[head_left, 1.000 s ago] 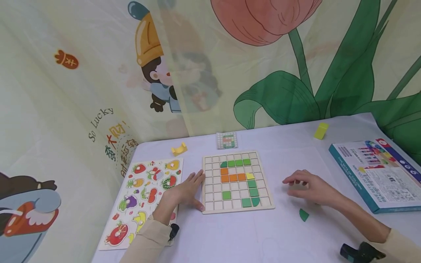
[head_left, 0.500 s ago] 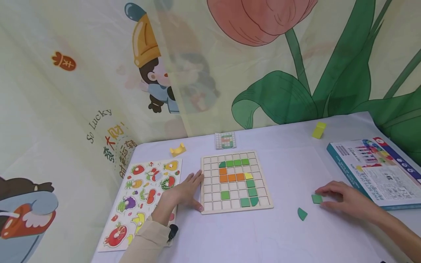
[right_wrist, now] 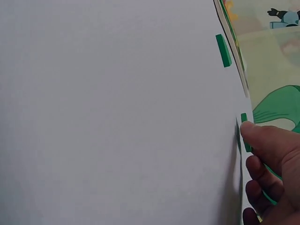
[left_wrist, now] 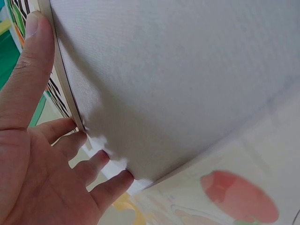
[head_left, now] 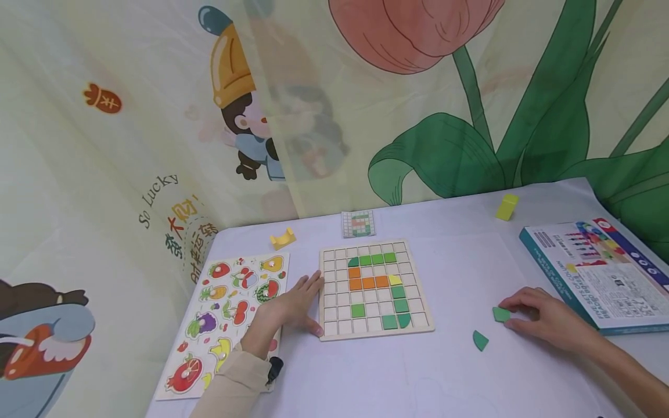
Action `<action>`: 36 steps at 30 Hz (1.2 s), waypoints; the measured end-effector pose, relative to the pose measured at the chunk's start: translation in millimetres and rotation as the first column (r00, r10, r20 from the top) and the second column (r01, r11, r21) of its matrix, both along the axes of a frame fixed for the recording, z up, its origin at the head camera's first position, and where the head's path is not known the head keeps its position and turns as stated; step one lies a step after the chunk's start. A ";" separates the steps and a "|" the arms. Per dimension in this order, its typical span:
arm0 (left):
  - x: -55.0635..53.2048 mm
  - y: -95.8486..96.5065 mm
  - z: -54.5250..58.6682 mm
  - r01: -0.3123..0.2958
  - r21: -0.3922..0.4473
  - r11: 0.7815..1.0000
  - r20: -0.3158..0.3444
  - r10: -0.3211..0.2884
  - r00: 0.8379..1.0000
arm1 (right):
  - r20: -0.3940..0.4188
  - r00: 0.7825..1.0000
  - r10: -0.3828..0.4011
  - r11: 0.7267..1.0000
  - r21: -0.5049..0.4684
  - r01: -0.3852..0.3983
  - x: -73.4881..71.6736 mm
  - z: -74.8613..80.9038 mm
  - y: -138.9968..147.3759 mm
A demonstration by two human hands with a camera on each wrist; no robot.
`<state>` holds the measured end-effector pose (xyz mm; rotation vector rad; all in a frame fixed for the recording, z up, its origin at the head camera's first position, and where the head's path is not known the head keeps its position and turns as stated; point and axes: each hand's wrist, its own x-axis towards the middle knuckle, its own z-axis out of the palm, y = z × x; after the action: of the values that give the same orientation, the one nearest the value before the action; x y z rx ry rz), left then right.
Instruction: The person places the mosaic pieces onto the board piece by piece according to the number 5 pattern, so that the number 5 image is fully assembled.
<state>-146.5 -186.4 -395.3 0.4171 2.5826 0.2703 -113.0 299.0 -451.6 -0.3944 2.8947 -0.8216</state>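
A wooden grid board (head_left: 328,290) lies mid-table with green, orange and one yellow tile set in it. My left hand (head_left: 295,302) lies flat on the cloth, fingers straight against the board's left edge (left_wrist: 61,89); the left wrist view shows the same hand (left_wrist: 42,164). To the right, by the box, my right hand (head_left: 522,316) pinches a green square tile (head_left: 500,314) that sits low on the table. In the right wrist view the thumb (right_wrist: 262,140) presses on that tile (right_wrist: 244,123). A green quarter-round piece (head_left: 480,340) lies loose between hand and board, also seen as a green piece (right_wrist: 223,50).
A fruit peg puzzle (head_left: 230,313) lies left of the board. A small pattern card (head_left: 359,223) and a yellow piece (head_left: 284,237) sit behind it. A yellow block (head_left: 509,206) stands far right, a printed box (head_left: 601,273) at the right edge. Printed curtains hang behind.
My right hand moved from near the board out to the right, beside the box, taking the green square tile with it; over the last half second it barely shifted. The left hand stayed put.
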 end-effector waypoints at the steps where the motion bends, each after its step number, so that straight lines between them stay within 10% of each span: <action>1: -0.1 -0.1 0.2 0.000 -0.001 1.000 0.000 0.000 1.000 | -0.001 1.000 -0.001 1.000 -0.002 0.001 -1.5 1.7 -3.0; 18: 1.2 -3.6 -1.5 -0.023 -0.001 1.000 0.009 0.023 1.000 | -0.018 0.996 0.090 0.987 -0.131 -0.091 -29.2 32.4 -139.1; 36: -2.0 -1.1 -0.8 -0.016 -0.017 1.000 0.009 0.016 1.000 | -0.116 0.970 0.214 0.965 -0.128 -0.229 -9.7 7.8 -215.2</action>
<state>-148.5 -187.5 -396.0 0.3886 2.5786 0.2549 -122.7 83.7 -443.8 -0.7805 2.8196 -0.9955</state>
